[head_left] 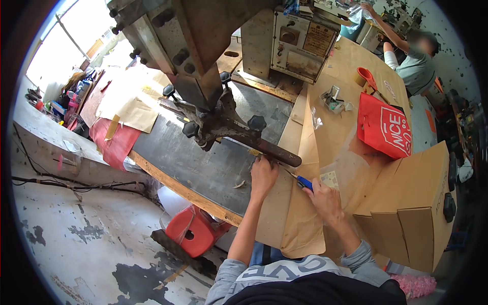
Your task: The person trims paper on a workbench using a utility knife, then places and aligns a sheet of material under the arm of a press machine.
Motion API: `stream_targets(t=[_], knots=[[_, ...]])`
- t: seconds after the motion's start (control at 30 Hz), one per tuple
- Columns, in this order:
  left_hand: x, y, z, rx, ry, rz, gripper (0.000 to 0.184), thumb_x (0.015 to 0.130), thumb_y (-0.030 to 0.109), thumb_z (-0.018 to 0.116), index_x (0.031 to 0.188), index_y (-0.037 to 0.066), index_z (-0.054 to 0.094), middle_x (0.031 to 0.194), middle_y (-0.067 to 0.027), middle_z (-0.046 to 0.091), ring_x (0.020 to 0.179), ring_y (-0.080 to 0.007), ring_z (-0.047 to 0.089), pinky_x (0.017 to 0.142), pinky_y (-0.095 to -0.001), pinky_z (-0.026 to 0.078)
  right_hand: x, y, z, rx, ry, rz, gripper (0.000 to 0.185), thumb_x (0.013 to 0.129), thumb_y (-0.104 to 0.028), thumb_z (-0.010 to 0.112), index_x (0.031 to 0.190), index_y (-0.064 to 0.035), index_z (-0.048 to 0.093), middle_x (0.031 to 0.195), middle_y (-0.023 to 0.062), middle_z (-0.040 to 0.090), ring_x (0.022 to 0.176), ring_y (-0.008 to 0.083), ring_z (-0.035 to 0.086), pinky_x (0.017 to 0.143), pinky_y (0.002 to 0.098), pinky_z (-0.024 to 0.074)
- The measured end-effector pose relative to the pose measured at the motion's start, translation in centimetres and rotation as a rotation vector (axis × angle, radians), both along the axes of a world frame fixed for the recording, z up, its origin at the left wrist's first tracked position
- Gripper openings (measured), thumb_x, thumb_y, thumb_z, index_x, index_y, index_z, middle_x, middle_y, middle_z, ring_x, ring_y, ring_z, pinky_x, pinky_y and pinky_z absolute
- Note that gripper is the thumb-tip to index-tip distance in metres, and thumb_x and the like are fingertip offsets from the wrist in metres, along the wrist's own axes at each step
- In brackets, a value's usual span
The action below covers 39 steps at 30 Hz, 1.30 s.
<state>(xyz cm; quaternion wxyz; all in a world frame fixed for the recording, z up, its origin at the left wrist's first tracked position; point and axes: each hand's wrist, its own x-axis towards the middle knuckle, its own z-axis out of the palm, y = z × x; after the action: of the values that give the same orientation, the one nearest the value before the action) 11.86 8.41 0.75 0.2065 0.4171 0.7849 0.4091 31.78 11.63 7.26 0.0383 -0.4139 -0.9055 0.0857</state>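
My right hand (326, 199) is wrapped round a blue-handled screwdriver (305, 183), whose thin metal shaft points up and left toward my other hand. My left hand (264, 177) reaches under the dark metal arm of a press machine (218, 119), its fingertips closed together beside a small yellowish bit (255, 152). What those fingertips pinch, if anything, is hidden. Below the press head lies a dark flat work surface (193, 162) with a wooden edge. Brown paper (302, 223) covers the bench under my right forearm.
A cardboard box (396, 213) stands at my right, with a red printed bag (384, 124) behind it. Orange-handled scissors (367, 79) and a clear small box (333, 99) lie farther back. A red stool (195, 231) is below left. Another person (419, 66) sits at far right.
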Motion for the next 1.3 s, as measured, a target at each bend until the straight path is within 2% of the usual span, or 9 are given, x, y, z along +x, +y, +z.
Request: stream_targets(t=[0.17, 0.27, 0.37, 0.47, 0.57, 0.67, 0.97, 1.07, 1.3], knots=[[-1.5, 0.6, 2.5, -0.296, -0.036, -0.160, 0.030, 0.078, 0.017, 0.059, 0.097, -0.006, 0.056, 0.090, -0.0258, 0.059, 0.088, -0.0446, 0.057, 0.075, -0.0504, 0.046, -0.2, -0.4, 0.2, -0.003, 0.016, -0.042, 0.031, 0.084, -0.036, 0.063, 0.083, -0.0065, 0.051, 0.062, 0.0133, 0.061, 0.058, 0.0325, 0.063, 0.050, 0.0421, 0.0490], [-0.6, 0.1, 0.6, -0.071, 0.050, -0.049, 0.029, 0.081, 0.019, 0.054, 0.101, -0.002, 0.059, 0.098, -0.0233, 0.062, 0.095, -0.0407, 0.056, 0.082, -0.0479, 0.044, -0.4, -0.5, -0.1, 0.019, -0.021, -0.068, 0.032, 0.083, -0.036, 0.063, 0.081, -0.0069, 0.051, 0.062, 0.0128, 0.060, 0.057, 0.0313, 0.063, 0.049, 0.0413, 0.0489], [0.6, -0.2, 1.7, -0.108, 0.008, 0.038, 0.027, 0.081, 0.015, 0.054, 0.101, -0.002, 0.059, 0.102, -0.0238, 0.060, 0.097, -0.0415, 0.055, 0.083, -0.0484, 0.043, -0.8, -0.5, 0.1, 0.068, -0.051, -0.080, 0.031, 0.084, -0.036, 0.063, 0.080, -0.0073, 0.050, 0.061, 0.0123, 0.060, 0.056, 0.0301, 0.064, 0.047, 0.0399, 0.0485], [1.0, -0.3, 0.1, 0.030, 0.073, 0.036, 0.025, 0.081, 0.009, 0.053, 0.102, -0.004, 0.057, 0.097, -0.0250, 0.056, 0.089, -0.0411, 0.054, 0.079, -0.0482, 0.043, -1.4, -0.7, 0.1, 0.075, -0.019, -0.061, 0.031, 0.083, -0.035, 0.063, 0.079, -0.0078, 0.050, 0.061, 0.0123, 0.059, 0.056, 0.0296, 0.063, 0.045, 0.0387, 0.0481], [0.8, -0.9, 0.3, 0.053, 0.061, 0.037, 0.024, 0.081, 0.009, 0.054, 0.101, -0.003, 0.058, 0.094, -0.0234, 0.057, 0.089, -0.0401, 0.054, 0.080, -0.0475, 0.043, -1.5, -1.1, 1.0, 0.003, -0.073, 0.099, 0.030, 0.084, -0.034, 0.063, 0.079, -0.0080, 0.049, 0.060, 0.0120, 0.059, 0.055, 0.0297, 0.063, 0.044, 0.0383, 0.0481], [0.0, -1.5, 0.6, 0.050, -0.047, -0.012, 0.024, 0.081, 0.012, 0.056, 0.099, -0.003, 0.060, 0.093, -0.0223, 0.058, 0.089, -0.0397, 0.054, 0.079, -0.0471, 0.043, -1.1, -1.1, 1.0, -0.029, -0.046, 0.078, 0.030, 0.085, -0.034, 0.061, 0.080, -0.0080, 0.049, 0.059, 0.0117, 0.059, 0.055, 0.0298, 0.063, 0.045, 0.0387, 0.0487], [0.6, -0.7, -0.5, -0.056, 0.175, -0.001, 0.031, 0.076, 0.023, 0.058, 0.096, 0.000, 0.065, 0.091, -0.0199, 0.059, 0.089, -0.0381, 0.054, 0.080, -0.0458, 0.044, -1.4, -2.5, 0.8, 0.004, -0.048, -0.088, 0.030, 0.086, -0.036, 0.060, 0.081, -0.0077, 0.050, 0.064, 0.0129, 0.062, 0.058, 0.0303, 0.064, 0.046, 0.0388, 0.0493], [1.1, -0.6, 0.1, -0.080, 0.127, 0.052, 0.035, 0.076, 0.026, 0.059, 0.097, -0.001, 0.066, 0.096, -0.0225, 0.059, 0.095, -0.0404, 0.053, 0.086, -0.0463, 0.041, -1.8, -2.4, 0.5, -0.005, -0.032, -0.122, 0.030, 0.086, -0.035, 0.060, 0.081, -0.0079, 0.050, 0.064, 0.0127, 0.062, 0.058, 0.0299, 0.065, 0.047, 0.0386, 0.0494], [0.4, -1.2, -0.6, -0.004, 0.159, -0.028, 0.034, 0.076, 0.023, 0.061, 0.100, -0.001, 0.064, 0.095, -0.0198, 0.057, 0.093, -0.0372, 0.052, 0.079, -0.0477, 0.042, -1.4, -1.5, 1.0, 0.036, -0.019, -0.132, 0.029, 0.086, -0.035, 0.060, 0.081, -0.0087, 0.049, 0.064, 0.0122, 0.062, 0.058, 0.0290, 0.065, 0.048, 0.0378, 0.0496]])
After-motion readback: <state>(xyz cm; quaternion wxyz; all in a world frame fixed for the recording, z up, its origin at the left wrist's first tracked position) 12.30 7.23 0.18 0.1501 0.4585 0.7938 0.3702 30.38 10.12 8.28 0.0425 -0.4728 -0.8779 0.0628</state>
